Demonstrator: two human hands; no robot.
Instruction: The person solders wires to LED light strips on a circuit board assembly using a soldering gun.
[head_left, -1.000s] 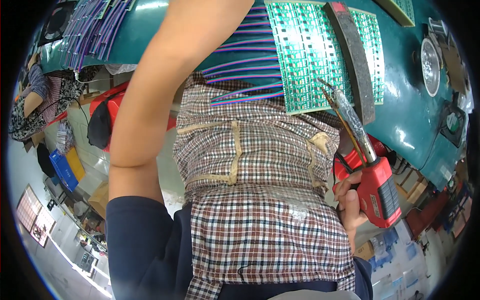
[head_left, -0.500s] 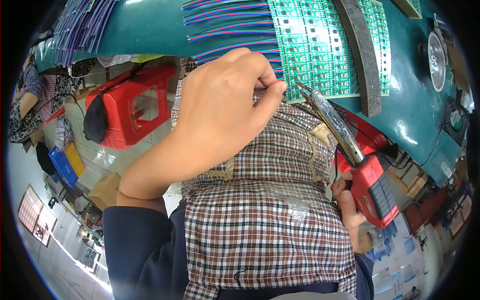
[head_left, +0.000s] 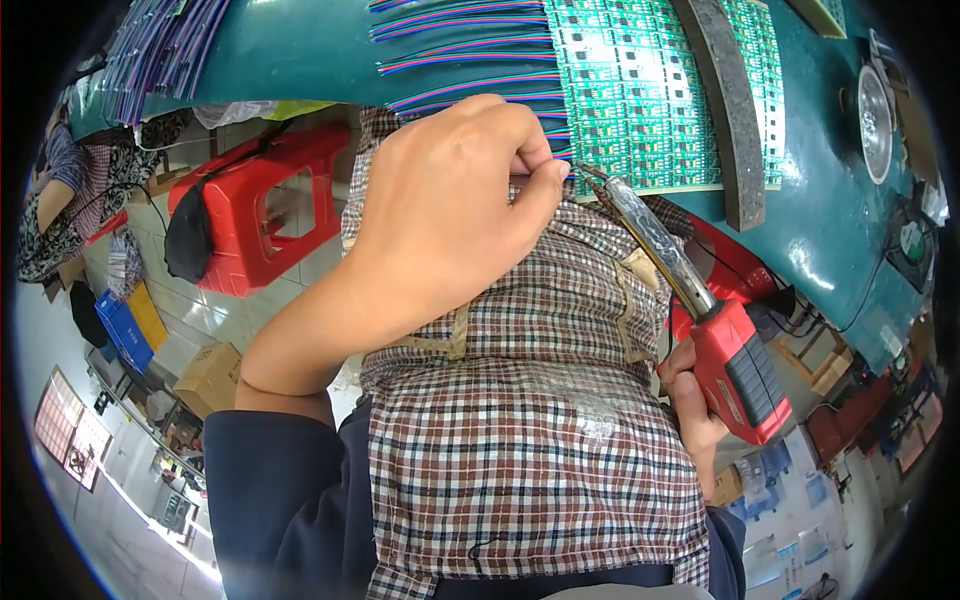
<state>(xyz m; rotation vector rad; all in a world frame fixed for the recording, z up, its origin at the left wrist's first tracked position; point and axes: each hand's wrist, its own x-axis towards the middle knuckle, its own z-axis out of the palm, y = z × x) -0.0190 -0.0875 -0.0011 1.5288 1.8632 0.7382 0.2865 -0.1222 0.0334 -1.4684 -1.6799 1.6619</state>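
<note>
My left hand (head_left: 455, 190) pinches a thin wire (head_left: 566, 158) at the near left edge of a green circuit board panel (head_left: 640, 150). Rows of coloured wires (head_left: 470, 50) run leftward from that edge. In my right hand (head_left: 692, 405) is a red and black soldering iron (head_left: 742, 375), gripped by its handle. Its tip meets the board's near left corner, close to my left fingertips; whether it touches the wire end I cannot tell. Across the panel's right part lies a dark grey bar (head_left: 725, 120).
A bundle of wires (head_left: 165, 55) hangs over the green table (head_left: 290, 50) at the far left. To the right stand a round metal dish (head_left: 874, 125) and a small black fan-like device (head_left: 912, 240). A red stool (head_left: 265, 215) is left of me; another person's arm (head_left: 60, 195) shows beyond.
The iron's tip has moved slightly left, closer to my left fingertips, and its handle has shifted a little up and left. My left hand keeps its pinch almost in place.
</note>
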